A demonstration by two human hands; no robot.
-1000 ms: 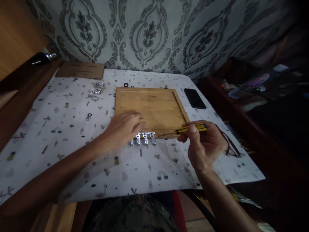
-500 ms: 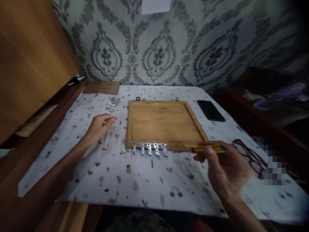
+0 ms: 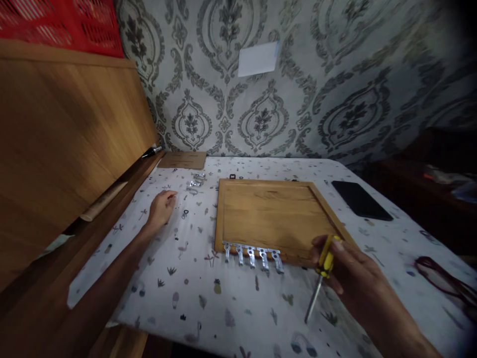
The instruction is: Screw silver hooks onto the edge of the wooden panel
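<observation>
My right hand grips a screwdriver by its yellow and black handle, with the metal shaft pointing down toward the table. It is over the lower right corner of a framed wooden board. Along the board's near edge lies a row of several silver metal hooks on a strip. My left hand is to the left of the board, its fingers curled together; whatever they may hold is hidden. Beyond it lie small silver metal pieces.
A black phone and folded glasses lie on the right of the patterned tablecloth. Cardboard rests at the back left. A wooden cabinet with a red basket stands left. The wallpapered wall is behind.
The screwdriver has turned from lying level in my right hand to pointing shaft down. My left hand has drawn slightly away from the board. The camera view has shifted left and up.
</observation>
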